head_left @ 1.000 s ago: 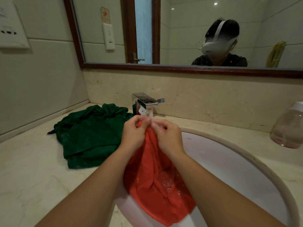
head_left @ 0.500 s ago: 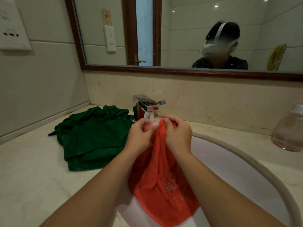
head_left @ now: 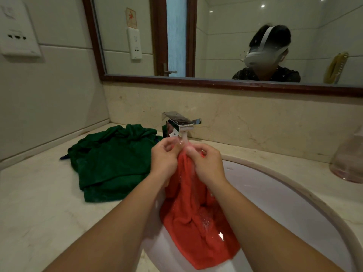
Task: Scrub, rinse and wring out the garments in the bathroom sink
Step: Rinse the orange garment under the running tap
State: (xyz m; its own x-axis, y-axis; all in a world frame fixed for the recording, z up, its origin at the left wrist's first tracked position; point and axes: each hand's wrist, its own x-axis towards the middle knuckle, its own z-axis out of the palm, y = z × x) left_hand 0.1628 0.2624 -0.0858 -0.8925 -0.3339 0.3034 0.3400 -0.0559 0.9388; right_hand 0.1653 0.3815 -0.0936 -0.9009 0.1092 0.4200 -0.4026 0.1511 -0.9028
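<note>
A wet red garment (head_left: 196,216) hangs from both my hands into the white sink (head_left: 290,205). My left hand (head_left: 164,158) pinches its top edge on the left, and my right hand (head_left: 206,163) grips the same bunched edge on the right. Both hands are just under the chrome faucet (head_left: 179,122), whose water stream (head_left: 184,140) runs onto the cloth between my fingers. A green garment (head_left: 112,161) lies crumpled on the counter left of the sink.
A clear soap bottle (head_left: 349,158) stands on the counter at the far right. The beige marble counter (head_left: 39,203) stretches to the left wall. A mirror (head_left: 216,36) hangs above the backsplash, with a wall-mounted dispenser (head_left: 17,34) at upper left.
My hands have shifted along the red garment's top edge under the running water, rubbing the bunched cloth between them. The green garment has not moved.
</note>
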